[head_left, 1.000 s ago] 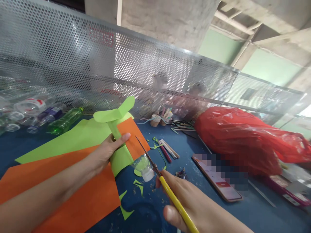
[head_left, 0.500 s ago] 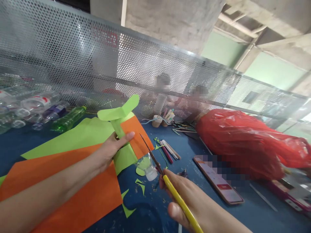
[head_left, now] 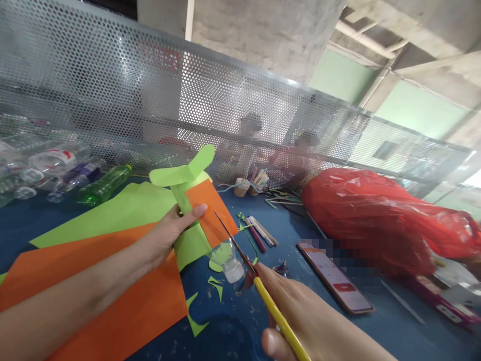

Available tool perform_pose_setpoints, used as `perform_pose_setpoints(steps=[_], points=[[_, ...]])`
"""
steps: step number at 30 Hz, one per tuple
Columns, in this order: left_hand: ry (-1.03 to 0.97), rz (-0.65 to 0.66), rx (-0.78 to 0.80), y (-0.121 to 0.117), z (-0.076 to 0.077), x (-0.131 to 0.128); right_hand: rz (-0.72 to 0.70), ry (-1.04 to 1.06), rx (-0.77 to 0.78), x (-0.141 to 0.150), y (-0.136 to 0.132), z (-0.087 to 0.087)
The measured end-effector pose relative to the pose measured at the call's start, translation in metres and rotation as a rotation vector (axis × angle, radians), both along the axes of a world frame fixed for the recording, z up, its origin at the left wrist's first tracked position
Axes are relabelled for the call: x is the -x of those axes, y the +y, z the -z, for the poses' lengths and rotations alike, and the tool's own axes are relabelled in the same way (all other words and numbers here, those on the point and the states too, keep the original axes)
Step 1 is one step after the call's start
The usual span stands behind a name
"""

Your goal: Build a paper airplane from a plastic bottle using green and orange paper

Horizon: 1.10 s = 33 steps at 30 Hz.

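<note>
My left hand [head_left: 169, 235] is closed on a light green paper cutout [head_left: 183, 176], held upright over the blue table; its top spreads into two leaf-like flaps. My right hand [head_left: 300, 316] grips yellow-handled scissors [head_left: 259, 288] whose blades point up and left toward the green paper, the tips a short way from it. Under my left arm lie an orange paper sheet [head_left: 112, 301] and a green paper sheet [head_left: 116, 213]. A cut-off clear bottle top with a white cap [head_left: 227, 260] lies on the table between my hands.
Green paper scraps [head_left: 197, 323] litter the blue table [head_left: 225, 341]. A phone [head_left: 334, 283] lies at the right beside a red plastic bag [head_left: 368, 220]. Empty plastic bottles [head_left: 60, 173] lie far left. Coloured sticks [head_left: 259, 233] and small cups [head_left: 240, 188] sit by the perforated metal screen [head_left: 150, 100], people behind it.
Very little differs. The scissors have edged slightly closer to the green cutout, and the view has shifted a little.
</note>
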State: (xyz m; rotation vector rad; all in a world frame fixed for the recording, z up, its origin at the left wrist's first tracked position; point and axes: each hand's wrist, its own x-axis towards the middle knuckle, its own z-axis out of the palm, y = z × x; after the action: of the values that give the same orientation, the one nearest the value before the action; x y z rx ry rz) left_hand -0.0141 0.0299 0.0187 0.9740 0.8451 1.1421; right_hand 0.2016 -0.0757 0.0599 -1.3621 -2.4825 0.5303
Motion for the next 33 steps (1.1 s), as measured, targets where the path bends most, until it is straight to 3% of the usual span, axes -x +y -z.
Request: perform_pose_setpoints(steps=[11,22,33], points=[[-0.016,0.004,0.032,-0.003,0.0,-0.001,0.024,0.016,0.039,-0.004,-0.003,-0.003],[0.002,-0.003,0.039,-0.004,0.001,-0.002,0.156,-0.064,0.0,-0.002,-0.003,0.004],[0.024,0.089,0.025,-0.004,-0.002,-0.001,0.166,-0.036,0.05,-0.009,0.0,0.004]])
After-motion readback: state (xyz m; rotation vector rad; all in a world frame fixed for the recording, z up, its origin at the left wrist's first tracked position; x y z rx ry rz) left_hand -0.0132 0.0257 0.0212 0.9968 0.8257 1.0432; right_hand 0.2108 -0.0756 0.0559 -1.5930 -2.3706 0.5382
